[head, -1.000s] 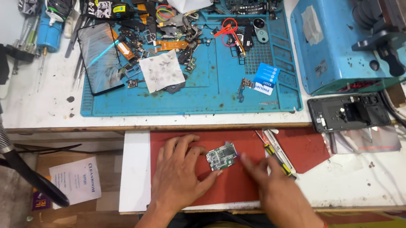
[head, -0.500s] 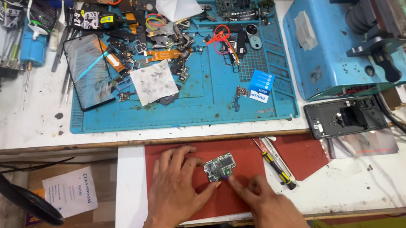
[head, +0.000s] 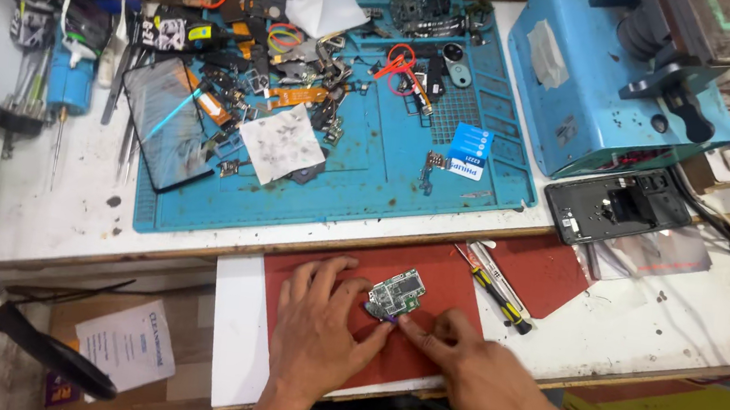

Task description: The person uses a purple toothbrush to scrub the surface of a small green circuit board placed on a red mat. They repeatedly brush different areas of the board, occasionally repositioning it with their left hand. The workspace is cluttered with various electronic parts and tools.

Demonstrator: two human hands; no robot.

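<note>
Spreading across the white worktop [head: 56, 218], a blue mat [head: 477, 167] carries loose phone parts, with a blue machine [head: 594, 93] to its right. Nearer the person lies a red mat [head: 548, 269], with a yellow-and-black screwdriver [head: 500, 296] on it. The left hand [head: 315, 335] rests flat on the red mat, fingers spread, touching a small green circuit board [head: 396, 292]. The right hand [head: 474, 370] pinches a purple-tipped tool against the board's lower edge.

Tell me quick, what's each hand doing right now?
Left hand: open, fingers spread on the red mat, touching the circuit board.
Right hand: fingertips pinching the board's lower edge.
</note>
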